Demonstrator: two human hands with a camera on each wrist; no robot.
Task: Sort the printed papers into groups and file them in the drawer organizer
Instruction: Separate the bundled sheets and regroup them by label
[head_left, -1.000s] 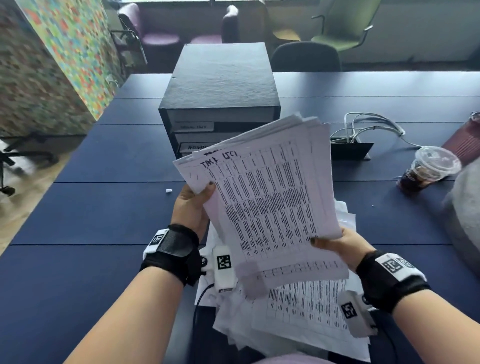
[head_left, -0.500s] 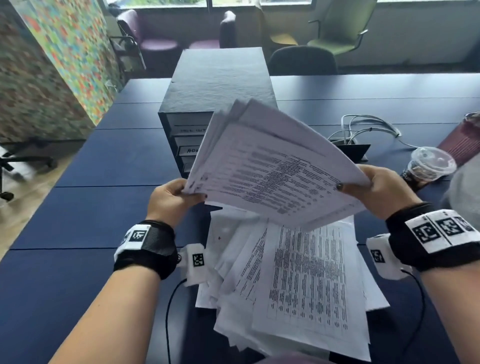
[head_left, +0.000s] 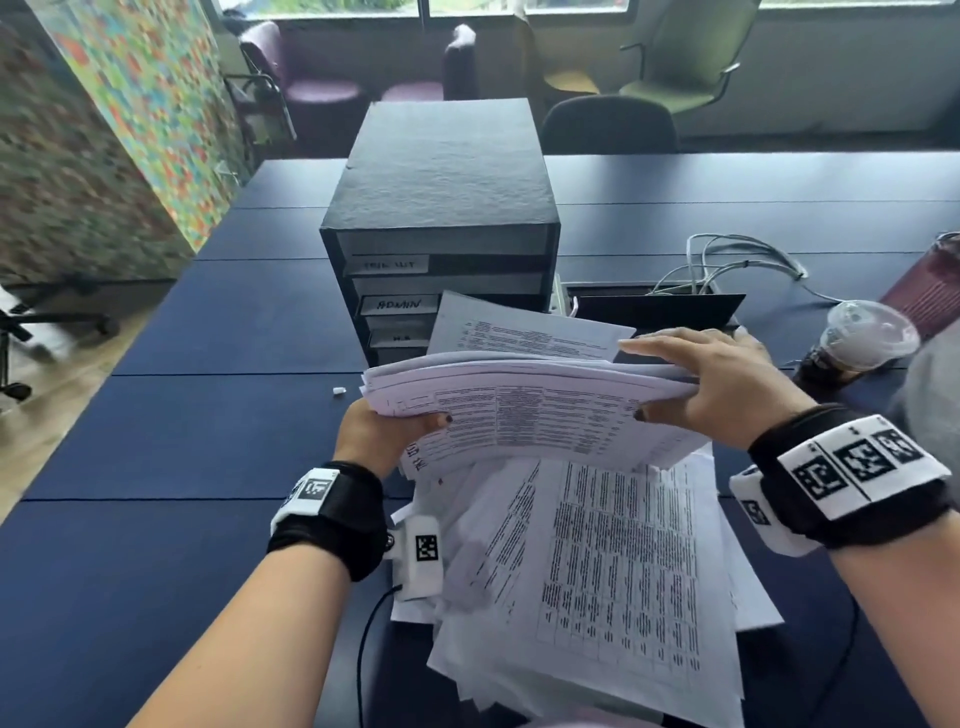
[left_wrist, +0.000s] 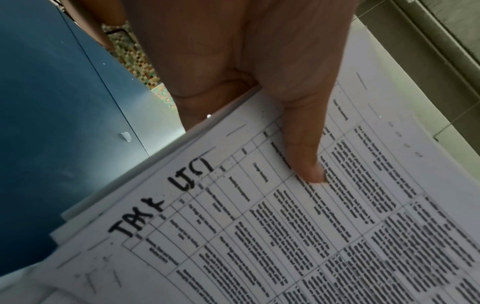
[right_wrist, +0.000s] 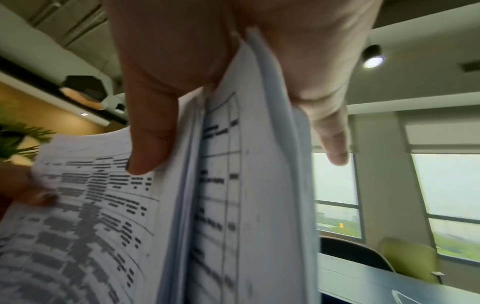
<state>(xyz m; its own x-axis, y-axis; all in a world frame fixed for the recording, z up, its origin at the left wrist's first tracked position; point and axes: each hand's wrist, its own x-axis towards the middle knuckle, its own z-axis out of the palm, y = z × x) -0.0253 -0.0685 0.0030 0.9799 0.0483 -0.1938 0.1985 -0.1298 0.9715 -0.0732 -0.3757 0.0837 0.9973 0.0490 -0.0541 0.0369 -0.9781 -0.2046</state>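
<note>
Papers fill the centre of the head view: a thick stack of printed sheets (head_left: 524, 410) is held nearly flat above the tabletop (head_left: 171, 441), between both hands. The left hand (head_left: 382, 434) grips the stack's left edge, thumb on top and the other fingers hidden beneath; the left wrist view shows that thumb pressed onto a gridded page with handwritten black letters near its corner. The right hand (head_left: 722, 389) clamps the right edge, thumb against the near face and the long fingers laid fairly straight over the far side, so the stack is pinched between them; the right wrist view shows the sheets fanning slightly apart at that edge. Below the held stack, in the lower middle of the frame, a loose pile of papers (head_left: 613, 577) lies spread untidily on the tabletop, with table-printed pages on top. Just behind the stack, at the upper centre, stands the black drawer organizer (head_left: 441, 208), its drawers shut and white labels on their fronts; the middle one reads "ADMIN". At the right edge of the frame a lidded plastic cup (head_left: 857, 343) with a dark drink stands on the tabletop, and pale cables (head_left: 737, 260) lie coiled behind it.
</note>
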